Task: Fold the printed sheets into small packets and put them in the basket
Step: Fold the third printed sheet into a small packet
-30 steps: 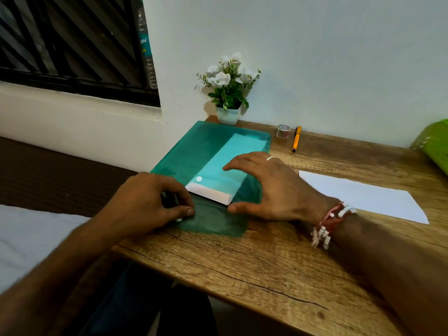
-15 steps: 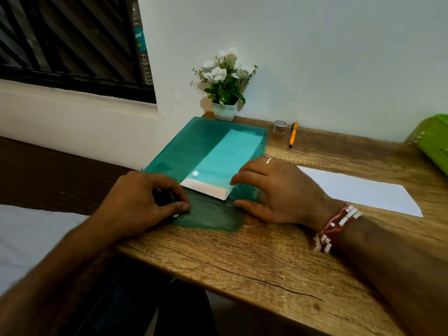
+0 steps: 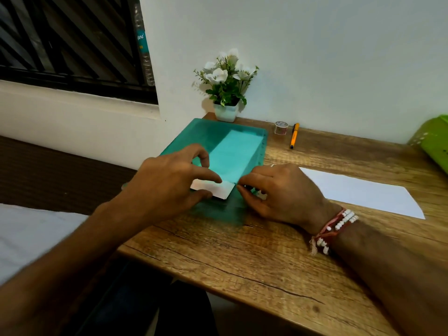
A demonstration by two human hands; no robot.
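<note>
A translucent green folder lies at the table's left end with a white printed sheet inside it. The sheet's near end sticks out of the folder's opening. My left hand pinches that exposed end between thumb and index finger. My right hand rests just right of the sheet's corner, its curled fingertips gripping the folder's edge. A second white sheet lies flat on the table to the right. The green basket shows only partly at the right edge.
A potted white-flower plant stands at the wall behind the folder. A small spool and an orange pen lie beside it. The wooden table ends close to my body; a bottle stands in the window.
My left hand has moved from the folder's near left corner onto the sheet's exposed end. My right hand has drawn back from lying flat on the folder and curled its fingers at the edge.
</note>
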